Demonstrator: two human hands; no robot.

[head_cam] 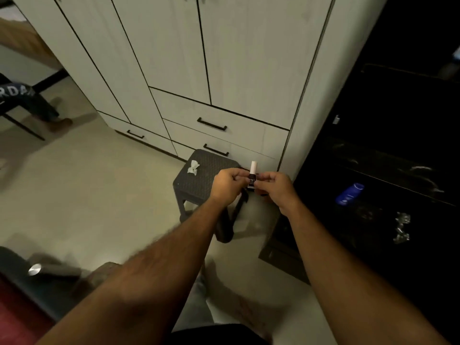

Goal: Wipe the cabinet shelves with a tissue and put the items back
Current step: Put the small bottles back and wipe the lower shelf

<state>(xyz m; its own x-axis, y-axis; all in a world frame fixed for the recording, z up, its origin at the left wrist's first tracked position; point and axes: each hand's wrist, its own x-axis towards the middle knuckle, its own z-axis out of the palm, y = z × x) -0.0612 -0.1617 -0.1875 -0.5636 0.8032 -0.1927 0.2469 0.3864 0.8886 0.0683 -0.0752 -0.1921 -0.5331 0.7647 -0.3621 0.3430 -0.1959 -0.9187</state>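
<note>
Both hands meet over the right edge of a dark woven stool (199,180). My left hand (227,185) and my right hand (275,189) pinch a small dark bottle with a white cap (252,178) between their fingertips, held upright. A crumpled white tissue (193,167) lies on the stool's far left corner. To the right, the dark open cabinet (388,170) shows shelves with a blue bottle (349,194) lying on one and crinkled clear wrappers (401,227) nearer me.
A pale wardrobe with black-handled drawers (211,124) stands right behind the stool. A chair with dark cloth (20,100) is at far left. A metal-capped cylinder (47,270) lies on the floor at lower left beside a red mat.
</note>
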